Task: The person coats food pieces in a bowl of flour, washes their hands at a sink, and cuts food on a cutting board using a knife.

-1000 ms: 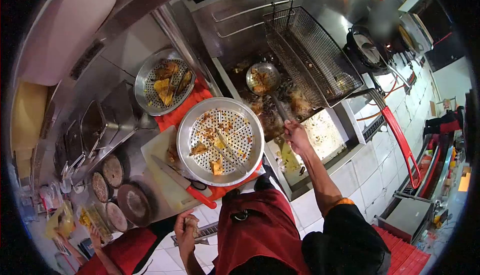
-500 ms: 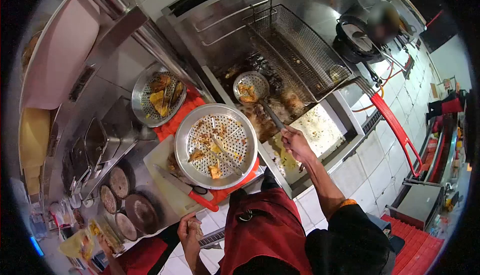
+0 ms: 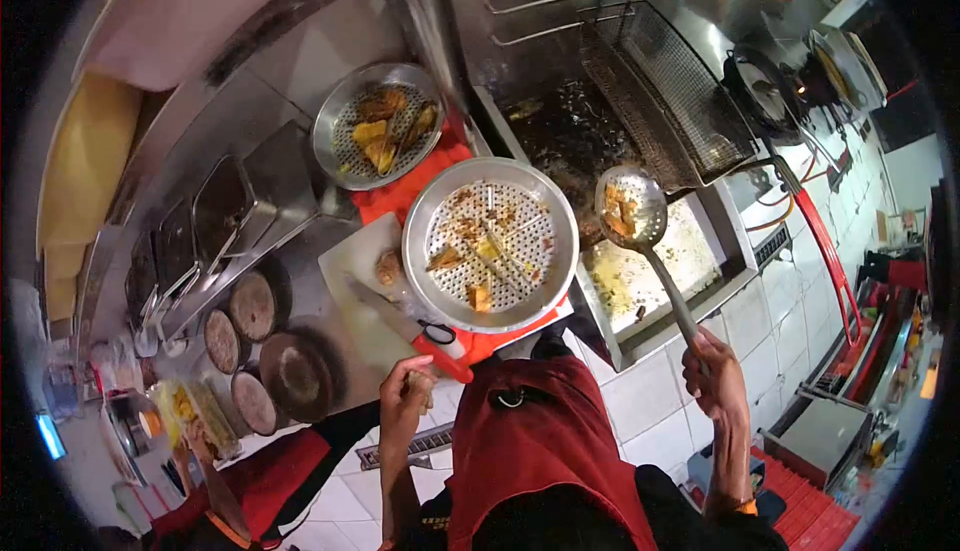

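Note:
My right hand (image 3: 716,376) is closed round the handle of a perforated skimmer (image 3: 618,213). Fried pieces (image 3: 621,216) lie in its bowl, which is held over the near edge of the fryer (image 3: 560,116). My left hand (image 3: 407,396) hangs with curled fingers beside the red-handled knife; what it holds, if anything, I cannot make out. Between the hands and the wall stands a large perforated steel pan (image 3: 420,281) with a pair of tongs (image 3: 505,256) and a few fried bits in it. Behind it, a smaller perforated pan (image 3: 335,166) contains browned and yellow pieces.
A knife (image 3: 400,316) lies on a cutting board (image 3: 345,261) left of the large pan. A wire fry basket (image 3: 690,91) with a red handle (image 3: 830,246) rests over the fryer. Round dark pans (image 3: 297,376) sit at left. Another person's arm (image 3: 215,471) is at lower left.
My right hand has drawn the skimmer with its fried pieces up out of the oil and back toward me. My left hand has risen slightly, nearer the knife handle. The camera view has shifted.

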Demonstrator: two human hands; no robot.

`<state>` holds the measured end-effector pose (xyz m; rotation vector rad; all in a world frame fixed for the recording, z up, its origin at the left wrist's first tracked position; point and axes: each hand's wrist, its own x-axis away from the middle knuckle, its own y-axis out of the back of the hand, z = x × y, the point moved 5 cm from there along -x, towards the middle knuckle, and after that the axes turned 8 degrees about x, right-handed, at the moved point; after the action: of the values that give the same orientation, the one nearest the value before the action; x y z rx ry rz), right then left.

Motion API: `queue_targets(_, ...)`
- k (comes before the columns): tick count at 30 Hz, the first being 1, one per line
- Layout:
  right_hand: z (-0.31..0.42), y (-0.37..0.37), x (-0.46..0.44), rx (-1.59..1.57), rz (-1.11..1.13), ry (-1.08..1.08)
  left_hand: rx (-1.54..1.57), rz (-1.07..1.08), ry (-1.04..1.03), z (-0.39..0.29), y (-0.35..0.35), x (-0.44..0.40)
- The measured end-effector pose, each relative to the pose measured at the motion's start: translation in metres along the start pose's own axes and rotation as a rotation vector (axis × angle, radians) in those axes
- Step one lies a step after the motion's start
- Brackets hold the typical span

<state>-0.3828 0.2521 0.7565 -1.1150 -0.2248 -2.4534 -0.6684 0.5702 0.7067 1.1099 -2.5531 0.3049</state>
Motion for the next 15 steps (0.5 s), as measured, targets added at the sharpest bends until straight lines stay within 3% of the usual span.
queue_targets(6,-0.022,-0.004,0.002,-0.034,-0.104,0.018,0.006,0.010,-0.074,0.005,0.025,-0.006)
queue_targets(10,-0.050,0.011,0.003,-0.033,-0.130,-0.042,0.009,0.044,0.006,0.001,0.027,-0.008)
queue_targets(15,-0.003,-0.015,0.057,0.123,-0.155,0.054,0.028,0.046,-0.027,0.003,0.038,-0.012)
